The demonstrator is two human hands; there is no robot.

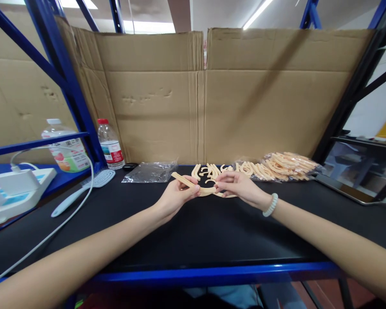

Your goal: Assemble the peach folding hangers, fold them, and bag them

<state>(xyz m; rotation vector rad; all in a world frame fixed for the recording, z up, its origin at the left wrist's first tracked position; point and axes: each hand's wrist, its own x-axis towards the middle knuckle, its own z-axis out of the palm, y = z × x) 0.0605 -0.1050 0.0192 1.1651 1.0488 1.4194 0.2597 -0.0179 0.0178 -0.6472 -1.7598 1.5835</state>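
Observation:
My left hand (179,192) is closed around a pale, curved wooden strip (182,178), whose upper end sticks out past the fingers. The strip's other end curves right toward my right hand (239,185), whose fingers are pinched at that end. A small hooked wooden piece (209,180) shows beside the right fingertips; whether they grip it, I cannot tell. Just beyond my hands, several loose curved wooden pieces (197,171) lie on the black tabletop (193,236). One more long curved piece lies partly hidden under the right hand.
Plastic-bagged wooden pieces (286,166) are piled at the back right. A flat clear bag (151,171) lies back left, near a water bottle (110,146). A hairbrush (83,189), white cable (67,214) and power strip (22,189) occupy the left. Cardboard (154,98) walls the back.

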